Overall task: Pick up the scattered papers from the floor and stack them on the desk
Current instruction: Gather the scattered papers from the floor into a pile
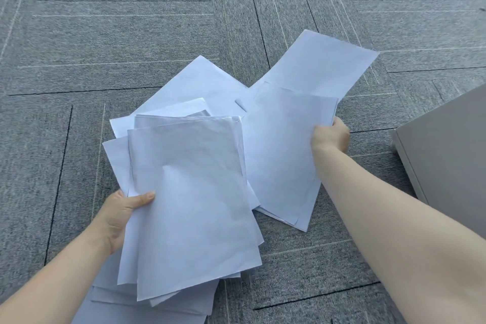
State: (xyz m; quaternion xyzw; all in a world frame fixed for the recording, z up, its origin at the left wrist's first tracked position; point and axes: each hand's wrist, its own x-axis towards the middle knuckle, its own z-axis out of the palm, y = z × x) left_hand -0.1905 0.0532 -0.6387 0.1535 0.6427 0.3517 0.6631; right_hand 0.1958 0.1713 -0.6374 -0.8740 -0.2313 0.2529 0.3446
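Note:
White paper sheets lie scattered on a grey carpet floor (131, 34). My left hand (123, 216) grips a loose stack of papers (192, 205) by its left edge, thumb on top, lifted above the floor. My right hand (331, 135) pinches the right edge of a few sheets (281, 150) to the right of the stack. Another sheet (320, 66) lies flat farther back on the right. A further sheet (194, 84) lies behind the stack. More papers (157, 308) lie on the floor under my left forearm.
A grey cabinet or desk side (447, 150) stands at the right edge, close to my right forearm. The carpet tiles carry thin dark and pale lines. No desk top is in view.

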